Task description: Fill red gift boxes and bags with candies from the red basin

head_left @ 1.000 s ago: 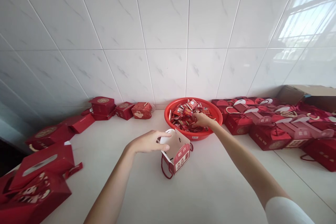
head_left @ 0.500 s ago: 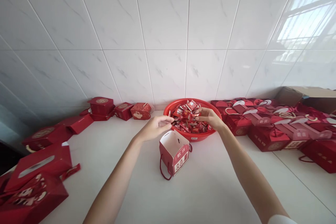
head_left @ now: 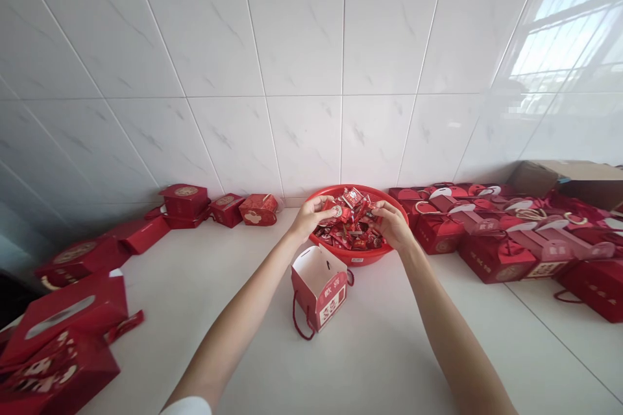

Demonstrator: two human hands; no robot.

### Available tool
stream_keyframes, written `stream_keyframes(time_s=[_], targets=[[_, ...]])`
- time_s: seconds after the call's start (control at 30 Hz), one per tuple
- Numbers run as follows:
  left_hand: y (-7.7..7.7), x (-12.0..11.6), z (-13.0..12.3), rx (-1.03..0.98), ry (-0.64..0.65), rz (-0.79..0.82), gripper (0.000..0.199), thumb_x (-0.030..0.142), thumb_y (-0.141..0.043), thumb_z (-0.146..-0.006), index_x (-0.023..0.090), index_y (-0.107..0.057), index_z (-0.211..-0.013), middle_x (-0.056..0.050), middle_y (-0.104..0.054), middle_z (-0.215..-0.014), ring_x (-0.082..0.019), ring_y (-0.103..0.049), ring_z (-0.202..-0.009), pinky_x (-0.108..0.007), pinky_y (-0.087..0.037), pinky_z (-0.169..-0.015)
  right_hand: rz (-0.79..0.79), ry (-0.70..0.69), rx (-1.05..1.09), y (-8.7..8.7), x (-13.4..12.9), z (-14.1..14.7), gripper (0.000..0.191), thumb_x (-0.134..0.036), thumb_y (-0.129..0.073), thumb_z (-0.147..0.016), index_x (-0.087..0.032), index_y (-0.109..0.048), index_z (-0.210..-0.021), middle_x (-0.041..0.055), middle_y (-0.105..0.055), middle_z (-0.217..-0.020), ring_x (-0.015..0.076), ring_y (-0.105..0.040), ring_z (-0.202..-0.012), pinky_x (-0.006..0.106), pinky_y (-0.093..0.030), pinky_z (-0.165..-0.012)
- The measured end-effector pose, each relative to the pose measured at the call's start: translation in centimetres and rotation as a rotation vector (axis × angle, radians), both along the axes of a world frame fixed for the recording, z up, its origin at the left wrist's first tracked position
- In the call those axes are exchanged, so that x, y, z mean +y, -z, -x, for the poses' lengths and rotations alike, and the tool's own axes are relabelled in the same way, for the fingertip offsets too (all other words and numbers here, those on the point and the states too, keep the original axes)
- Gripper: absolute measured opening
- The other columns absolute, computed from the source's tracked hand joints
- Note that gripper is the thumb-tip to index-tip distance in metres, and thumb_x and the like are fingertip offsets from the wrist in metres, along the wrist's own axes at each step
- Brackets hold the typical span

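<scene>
A red plastic basket (head_left: 357, 260) full of red wrapped candies (head_left: 354, 228) stands against the wall. Over its left side, my left hand (head_left: 310, 217) pinches a red candy packet (head_left: 337, 212) with a pale round mark. My right hand (head_left: 394, 227) reaches over the basket's right side, fingers closed at the candies; what lies between its fingertips is too small to make out. In front of the basket an open-topped red gift box (head_left: 318, 292) stands upright on the white table, its cord handles hanging at the sides. Neither hand touches this box.
Rows of red gift boxes (head_left: 496, 256) crowd the right side, with a brown cardboard box (head_left: 569, 178) behind. More red boxes line the left, among them a windowed box (head_left: 73, 311) and a patterned box (head_left: 259, 209). A tiled wall (head_left: 302, 142) rises behind.
My left hand has moved right and up over the basket and now pinches a candy packet. My right hand has shifted slightly down, still at the candies. The view has shifted slightly.
</scene>
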State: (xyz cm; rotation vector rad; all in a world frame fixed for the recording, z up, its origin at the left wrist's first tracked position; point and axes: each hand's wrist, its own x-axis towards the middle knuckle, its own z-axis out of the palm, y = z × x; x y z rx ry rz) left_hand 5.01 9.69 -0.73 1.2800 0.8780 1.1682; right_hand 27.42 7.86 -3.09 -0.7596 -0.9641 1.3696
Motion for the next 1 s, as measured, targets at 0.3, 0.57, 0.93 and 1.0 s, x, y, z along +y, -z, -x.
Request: stream_keyframes(time_s=[0.3, 0.57, 0.93, 1.0], targets=[[0.2, 1.6, -2.5, 0.231, 0.126, -0.237, 0.035, 0.035, -0.081, -0.07, 0.014, -0.072, -0.097, -0.01, -0.076, -0.101, -0.024, -0.071, -0.095, -0.041, -0.054, -0.092, -0.065, -0.164, -0.342, 0.0, -0.4, 1.0, 0.037, -0.05, -0.083, -0.068, -0.02, -0.068, -0.083, 0.0028, -0.074, -0.081, 0.0216, -0.072, -0.082, 0.031, -0.056, -0.072], [0.2, 3.6, -3.5, 0.635, 0.326, -0.394, 0.023, 0.019, -0.071, -0.07, 0.019, -0.077, -0.093, -0.005, -0.078, -0.095, -0.023, -0.071, -0.093, -0.032, -0.052, -0.086, -0.086, 0.031, -0.098, 0.4, 0.1, 0.5, 0.041, -0.054, -0.085, -0.063, -0.022, -0.065, -0.079, 0.0013, -0.072, -0.069, 0.0188, -0.069, -0.063, 0.032, -0.058, -0.067], [2.3, 4.5, -9.9, 1.058, 0.542, -0.379, 0.02, 0.023, -0.077, -0.056, 0.022, -0.058, -0.058, 0.001, -0.062, -0.055, -0.021, -0.061, -0.058, -0.029, -0.046, -0.062, -0.096, 0.255, 0.202, 1.1, 0.9, -0.4, 0.025, -0.035, -0.075, -0.064, -0.024, -0.054, -0.07, -0.0003, -0.066, -0.068, 0.0154, -0.061, -0.06, 0.03, -0.053, -0.058], [2.7, 4.5, -10.9, 1.067, 0.542, -0.353, 0.025, 0.023, -0.08, -0.052, 0.022, -0.056, -0.059, 0.002, -0.059, -0.053, -0.022, -0.059, -0.056, -0.031, -0.046, -0.06, -0.101, 0.271, 0.209, 1.2, 1.0, -0.5, 0.026, -0.037, -0.074, -0.065, -0.025, -0.054, -0.075, -0.0014, -0.064, -0.065, 0.0156, -0.061, -0.059, 0.03, -0.053, -0.058]])
